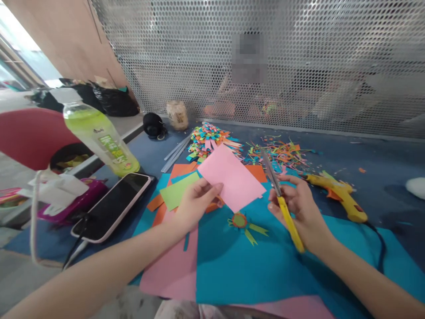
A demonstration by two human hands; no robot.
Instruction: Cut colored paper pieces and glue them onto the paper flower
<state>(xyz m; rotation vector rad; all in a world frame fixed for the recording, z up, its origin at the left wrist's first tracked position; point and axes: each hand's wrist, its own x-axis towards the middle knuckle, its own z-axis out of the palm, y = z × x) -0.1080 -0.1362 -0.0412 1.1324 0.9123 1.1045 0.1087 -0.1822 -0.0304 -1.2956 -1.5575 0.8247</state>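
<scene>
Pinched between the fingers of my left hand [201, 201] is a piece of pink paper [230, 177], raised above the table. My right hand [297, 212] holds yellow-handled scissors [287, 221], their blades pointing up and away from me, apart from the pink paper. Below and between the hands, a small paper rosette [239, 220] with an orange and green centre and two yellow-green tails lies on a large blue sheet [245, 270]. A light green paper piece [177, 192] rests beside my left hand, over orange scraps.
A yellow glue gun [338, 192] lies at right with its cord. Behind are a heap of coloured paper pieces [207, 137], thin paper scraps [282, 155] and glue sticks [175, 153]. A phone [114, 206] and a drink bottle [99, 133] stand left. A perforated metal panel [186, 53] borders the back.
</scene>
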